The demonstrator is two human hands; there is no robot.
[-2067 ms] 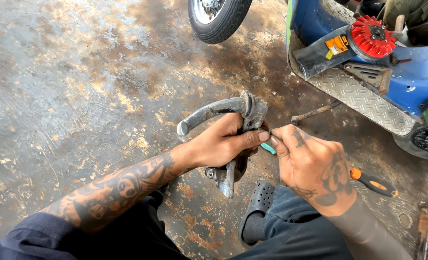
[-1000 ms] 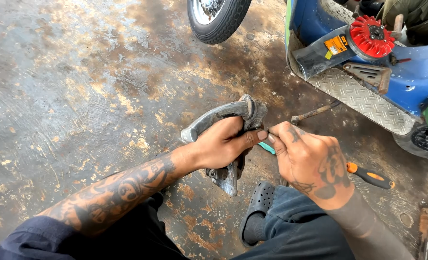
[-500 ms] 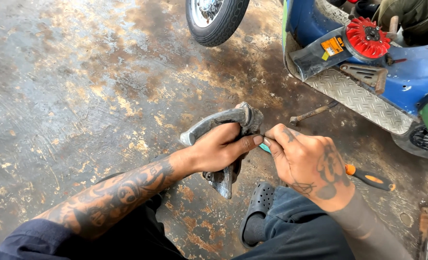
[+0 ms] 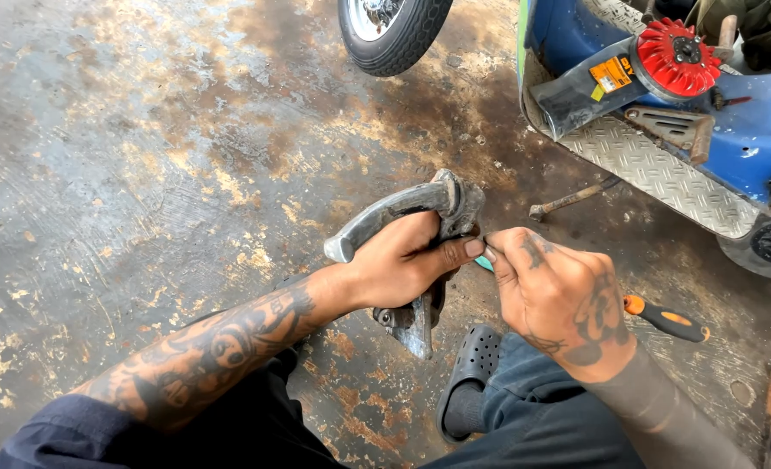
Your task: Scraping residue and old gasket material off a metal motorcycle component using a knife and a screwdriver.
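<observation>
My left hand (image 4: 407,265) grips a curved, grimy grey metal part (image 4: 403,208) and holds it upright on the stained concrete floor. My right hand (image 4: 559,300) is closed around a small tool with a teal handle (image 4: 484,262), whose tip meets the part near my left thumb. Most of that tool is hidden inside my fist. My forearms are tattooed, and the right wears a dark sleeve.
A screwdriver with an orange and black handle (image 4: 663,320) lies on the floor behind my right hand. A metal rod tool (image 4: 568,201) lies near a blue scooter (image 4: 733,130) with a red fan part (image 4: 674,59). A tyre (image 4: 394,30) stands at top. My sandalled foot (image 4: 471,373) rests below.
The grey part has been turned slightly in my left hand and both hands stay pressed together on it. The view has shifted a little.
</observation>
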